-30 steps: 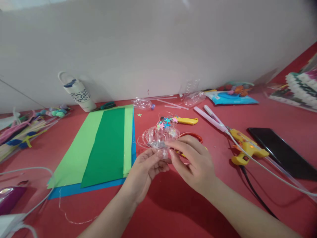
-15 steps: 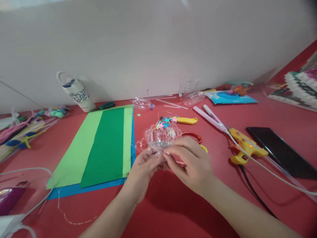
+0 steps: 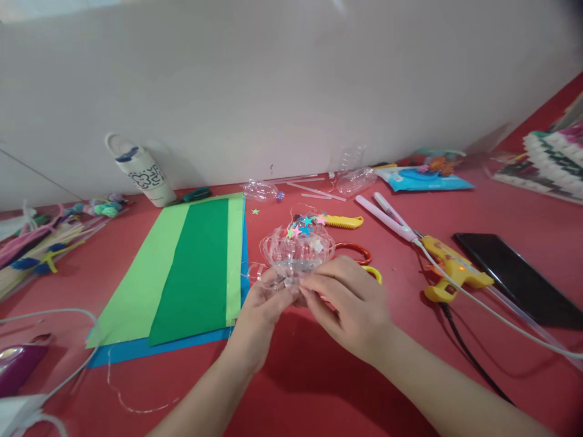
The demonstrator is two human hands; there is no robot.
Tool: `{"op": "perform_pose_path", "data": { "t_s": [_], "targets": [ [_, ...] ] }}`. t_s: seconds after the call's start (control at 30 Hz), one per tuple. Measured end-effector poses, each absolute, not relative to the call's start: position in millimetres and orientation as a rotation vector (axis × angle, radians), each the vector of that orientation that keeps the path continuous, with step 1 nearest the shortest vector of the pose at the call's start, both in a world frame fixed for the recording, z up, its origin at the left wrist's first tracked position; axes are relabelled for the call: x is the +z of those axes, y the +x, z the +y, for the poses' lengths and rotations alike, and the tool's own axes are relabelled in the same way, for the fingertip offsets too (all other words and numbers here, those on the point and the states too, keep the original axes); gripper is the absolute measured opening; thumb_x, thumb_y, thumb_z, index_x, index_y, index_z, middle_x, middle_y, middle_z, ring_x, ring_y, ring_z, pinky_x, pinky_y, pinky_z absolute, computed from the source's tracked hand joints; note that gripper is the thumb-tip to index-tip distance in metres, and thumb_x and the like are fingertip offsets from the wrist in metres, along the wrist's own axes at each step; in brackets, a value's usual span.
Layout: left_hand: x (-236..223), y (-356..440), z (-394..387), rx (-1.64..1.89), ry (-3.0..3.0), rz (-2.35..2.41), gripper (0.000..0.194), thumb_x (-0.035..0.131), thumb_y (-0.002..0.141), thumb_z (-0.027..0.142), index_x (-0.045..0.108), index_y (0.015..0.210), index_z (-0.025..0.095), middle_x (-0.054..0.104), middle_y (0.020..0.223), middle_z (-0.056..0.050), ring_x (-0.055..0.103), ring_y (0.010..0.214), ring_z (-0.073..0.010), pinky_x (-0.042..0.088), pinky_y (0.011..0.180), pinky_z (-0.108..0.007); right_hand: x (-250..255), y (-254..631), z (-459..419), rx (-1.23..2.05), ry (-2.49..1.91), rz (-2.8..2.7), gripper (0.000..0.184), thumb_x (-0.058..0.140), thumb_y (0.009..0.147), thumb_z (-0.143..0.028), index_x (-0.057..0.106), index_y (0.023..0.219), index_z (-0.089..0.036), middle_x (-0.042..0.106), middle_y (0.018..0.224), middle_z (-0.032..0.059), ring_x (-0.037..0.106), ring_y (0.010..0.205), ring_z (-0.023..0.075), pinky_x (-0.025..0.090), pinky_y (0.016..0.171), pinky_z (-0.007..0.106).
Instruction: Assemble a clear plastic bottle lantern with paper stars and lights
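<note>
Between my two hands is a clear plastic piece (image 3: 291,252) with curled strips, like a cut bottle part. My left hand (image 3: 259,315) grips its near edge from the left, fingers partly hidden beneath. My right hand (image 3: 350,303) pinches the same near end with thumb and forefinger. Small coloured stars (image 3: 306,223) show at the far side of the piece. Just beyond lies a yellow-handled cutter (image 3: 344,222). Scissors with a red and yellow handle (image 3: 357,250) are partly covered by my right hand.
Green and blue paper sheets (image 3: 195,267) lie left, with a white bottle (image 3: 146,176) behind. On the right are a yellow glue gun (image 3: 455,270), a pink hair straightener (image 3: 387,218), cords and a black phone (image 3: 519,276). A clear bottle piece (image 3: 262,190) lies near the wall.
My right fingers have shifted slightly and closed nearer to the left thumb on the clear plastic piece. The plastic piece has turned a little; the things on the table are unmoved.
</note>
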State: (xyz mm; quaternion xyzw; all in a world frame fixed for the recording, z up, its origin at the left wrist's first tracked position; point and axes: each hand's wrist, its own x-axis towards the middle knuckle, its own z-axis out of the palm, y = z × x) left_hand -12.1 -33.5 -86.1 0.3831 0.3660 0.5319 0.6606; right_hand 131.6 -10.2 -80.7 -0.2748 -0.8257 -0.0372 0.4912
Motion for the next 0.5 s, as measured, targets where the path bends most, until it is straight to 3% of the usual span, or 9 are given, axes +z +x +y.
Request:
{"op": "perform_pose_path", "data": {
  "t_s": [0.27, 0.5],
  "targets": [
    [-89, -14, -32, 1.172, 0.737, 0.757, 0.011, 0.057, 0.082, 0.018, 0.068, 0.083, 0.018, 0.065, 0.07, -0.001, 0.056, 0.064, -0.0107, 0.045, 0.068, -0.025, -75, 133, -12, 0.065, -0.703, -1.934, 0.015, 0.056, 0.081, -0.007, 0.061, 0.092, -0.016, 0.06, 0.079, 0.0057, 0.055, 0.072, 0.0158, 0.047, 0.063, 0.03],
    [-88, -15, -33, 1.164, 0.732, 0.797, 0.01, 0.059, 0.081, 0.018, 0.068, 0.08, 0.015, 0.067, 0.072, -0.002, 0.058, 0.063, -0.0108, 0.047, 0.065, -0.024, -66, 132, -11, 0.333, -0.853, -1.829, 0.014, 0.053, 0.083, -0.009, 0.062, 0.087, -0.019, 0.058, 0.076, 0.0009, 0.055, 0.068, 0.0123, 0.047, 0.059, 0.026]
  ]
}}
